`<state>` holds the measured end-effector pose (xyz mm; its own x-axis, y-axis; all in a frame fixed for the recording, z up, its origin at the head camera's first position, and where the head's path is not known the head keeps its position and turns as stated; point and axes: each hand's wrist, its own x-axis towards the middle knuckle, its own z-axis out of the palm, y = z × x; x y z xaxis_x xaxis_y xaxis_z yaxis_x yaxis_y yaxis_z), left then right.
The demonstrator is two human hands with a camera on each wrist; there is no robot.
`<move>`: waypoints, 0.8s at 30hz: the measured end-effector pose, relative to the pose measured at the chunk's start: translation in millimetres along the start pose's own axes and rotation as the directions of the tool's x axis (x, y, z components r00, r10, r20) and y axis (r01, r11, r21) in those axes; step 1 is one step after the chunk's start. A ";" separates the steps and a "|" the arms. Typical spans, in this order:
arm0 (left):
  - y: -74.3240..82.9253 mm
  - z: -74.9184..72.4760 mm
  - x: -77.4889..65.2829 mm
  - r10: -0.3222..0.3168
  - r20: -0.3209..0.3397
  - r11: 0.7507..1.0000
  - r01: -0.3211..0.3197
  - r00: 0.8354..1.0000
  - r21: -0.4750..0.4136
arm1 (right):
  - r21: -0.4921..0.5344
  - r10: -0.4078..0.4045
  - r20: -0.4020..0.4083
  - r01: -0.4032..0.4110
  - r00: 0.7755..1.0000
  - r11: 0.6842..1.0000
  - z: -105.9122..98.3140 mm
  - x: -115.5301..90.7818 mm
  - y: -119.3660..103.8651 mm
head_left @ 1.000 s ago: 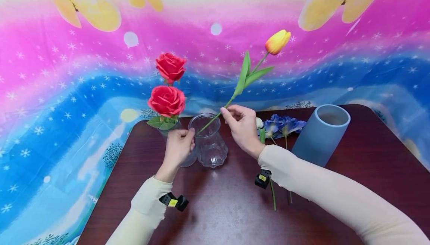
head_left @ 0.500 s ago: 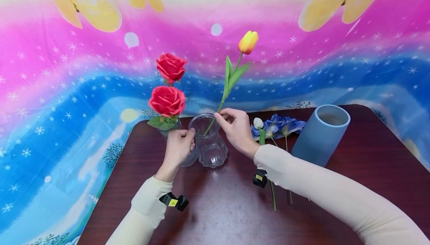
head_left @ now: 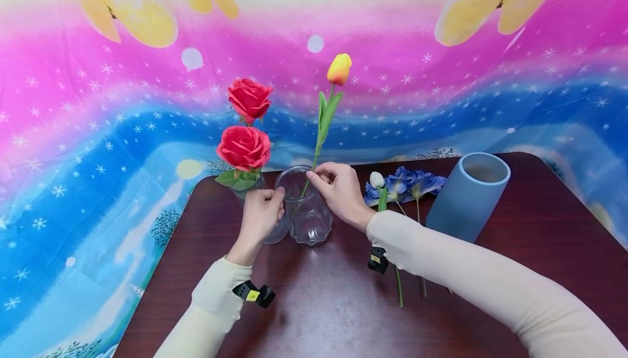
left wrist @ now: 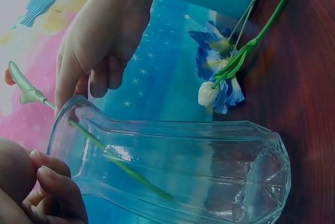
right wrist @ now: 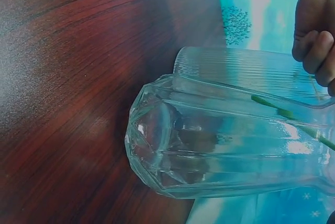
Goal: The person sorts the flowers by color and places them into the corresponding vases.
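My right hand (head_left: 342, 190) pinches the stem of a yellow-orange tulip (head_left: 339, 69) at the mouth of a clear faceted glass vase (head_left: 310, 226). The tulip stands nearly upright. In the left wrist view its green stem (left wrist: 131, 171) slants inside the vase, with the lower end above the base. My left hand (head_left: 260, 215) pinches the vase's rim on its left side. In the right wrist view that same hand (right wrist: 318, 56) is partly cut off by the frame edge.
Directly left of the vase, a ribbed glass vase (right wrist: 230, 67) holds two red roses (head_left: 243, 147). To the right lie blue flowers (head_left: 402, 182) and a white tulip (head_left: 376, 180), stems pointing toward me. A tall blue-grey vase (head_left: 466, 205) stands beyond them on the dark wooden table (head_left: 333, 314).
The right hand has moved left and slightly down. The tulip has swung from a rightward lean to nearly upright, its stem deeper in the vase. The left hand has stayed at the rim.
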<state>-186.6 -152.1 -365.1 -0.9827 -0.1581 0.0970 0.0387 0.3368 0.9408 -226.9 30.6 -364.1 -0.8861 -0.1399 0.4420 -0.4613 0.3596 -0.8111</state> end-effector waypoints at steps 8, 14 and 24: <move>0.8 -0.2 -0.4 0.006 -0.004 1.000 -0.006 1.000 0.010 | -0.054 0.015 0.024 -0.013 1.000 0.998 1.1 0.4 -1.2; 1.4 -0.1 -1.0 0.004 -0.007 1.000 -0.004 1.000 0.004 | -0.153 -0.013 0.031 0.017 0.999 0.988 1.0 2.3 -3.4; -0.8 -0.2 0.5 0.008 -0.007 1.000 -0.008 1.000 0.015 | -0.273 0.008 0.077 0.014 0.997 0.962 0.0 4.6 -9.2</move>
<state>-187.1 -152.6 -365.8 -0.9810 -0.1622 0.1069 0.0437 0.3518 0.9350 -226.7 26.6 -354.6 -0.8905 -0.2079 0.4048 -0.4435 0.5956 -0.6698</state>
